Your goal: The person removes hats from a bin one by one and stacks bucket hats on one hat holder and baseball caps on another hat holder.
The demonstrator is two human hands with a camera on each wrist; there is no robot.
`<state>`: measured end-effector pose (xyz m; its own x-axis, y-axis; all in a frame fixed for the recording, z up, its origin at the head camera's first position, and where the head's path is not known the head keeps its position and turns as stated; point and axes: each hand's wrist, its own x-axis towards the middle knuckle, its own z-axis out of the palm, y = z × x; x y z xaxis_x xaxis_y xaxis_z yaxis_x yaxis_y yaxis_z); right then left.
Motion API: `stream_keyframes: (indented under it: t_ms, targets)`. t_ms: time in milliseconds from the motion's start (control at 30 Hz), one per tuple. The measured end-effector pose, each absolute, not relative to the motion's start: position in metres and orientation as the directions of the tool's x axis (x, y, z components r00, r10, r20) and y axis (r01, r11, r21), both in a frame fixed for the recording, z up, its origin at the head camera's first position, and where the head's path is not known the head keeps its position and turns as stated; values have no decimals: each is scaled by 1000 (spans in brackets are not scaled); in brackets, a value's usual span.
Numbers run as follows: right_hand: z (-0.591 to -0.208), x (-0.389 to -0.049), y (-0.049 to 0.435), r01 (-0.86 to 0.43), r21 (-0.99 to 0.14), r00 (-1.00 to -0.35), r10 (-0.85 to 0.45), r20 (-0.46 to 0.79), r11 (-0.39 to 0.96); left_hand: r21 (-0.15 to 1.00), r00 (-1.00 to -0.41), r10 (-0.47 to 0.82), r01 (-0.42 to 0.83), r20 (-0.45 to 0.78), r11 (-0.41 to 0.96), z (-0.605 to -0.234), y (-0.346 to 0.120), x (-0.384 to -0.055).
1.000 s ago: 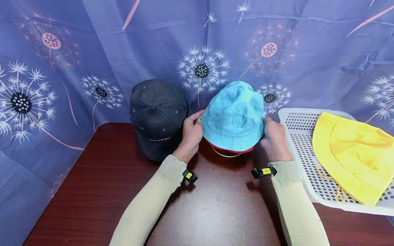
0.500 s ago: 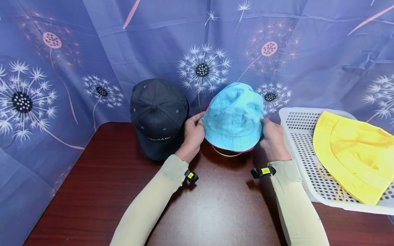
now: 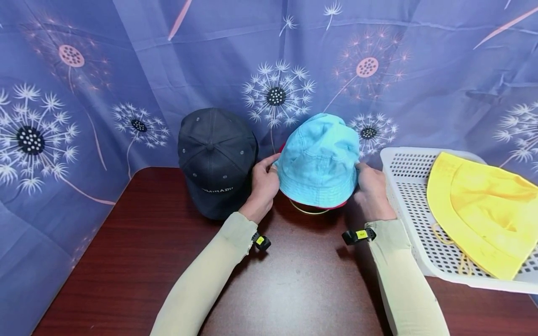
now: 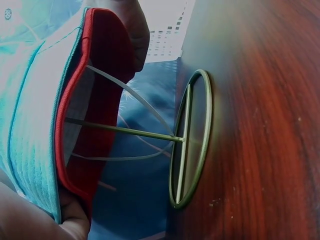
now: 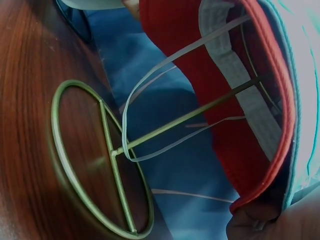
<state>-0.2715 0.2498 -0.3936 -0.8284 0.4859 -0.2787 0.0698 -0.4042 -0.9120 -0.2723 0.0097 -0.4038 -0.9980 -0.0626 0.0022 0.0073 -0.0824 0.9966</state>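
Observation:
A light blue bucket hat (image 3: 319,161) with a red inner side (image 5: 210,115) sits on a gold wire hat stand (image 4: 185,150). My left hand (image 3: 265,184) pinches the left side of its brim, and my right hand (image 3: 371,189) pinches the right side. In both wrist views the stand's pole (image 5: 190,116) runs up inside the hat, above a ring base on the table. A thin white elastic strap (image 4: 132,92) loops down from within the hat beside the pole. Both thumbs lie outside the brim, with some fingertips hidden under it.
A dark baseball cap (image 3: 214,163) with white lettering stands close left of my left hand. On the right, a white perforated basket (image 3: 403,205) holds a yellow bucket hat (image 3: 483,210). Behind the brown wooden table (image 3: 138,261) hangs a blue dandelion-print cloth (image 3: 201,60).
My left hand has shifted slightly right with the brim, and my right hand slightly left. The blue hat's crown has settled a little lower. Both hands keep their hold on the brim.

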Motion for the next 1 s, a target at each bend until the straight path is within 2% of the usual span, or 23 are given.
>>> stream_keyframes:
  t_ms: [400, 733, 1000]
  targets:
    - [-390, -268, 249, 67, -930, -848, 470, -243, -361, 998, -995, -99, 22, 16, -65, -404, 12, -269]
    - [-388, -267, 248, 104, -954, -841, 487, -236, -282, 998, -996, -77, 55, 52, -41, -404, 11, -266]
    - [-387, -267, 251, 151, -964, -821, 515, -245, -218, 994, -988, -112, 98, 103, 54, -398, 13, -265]
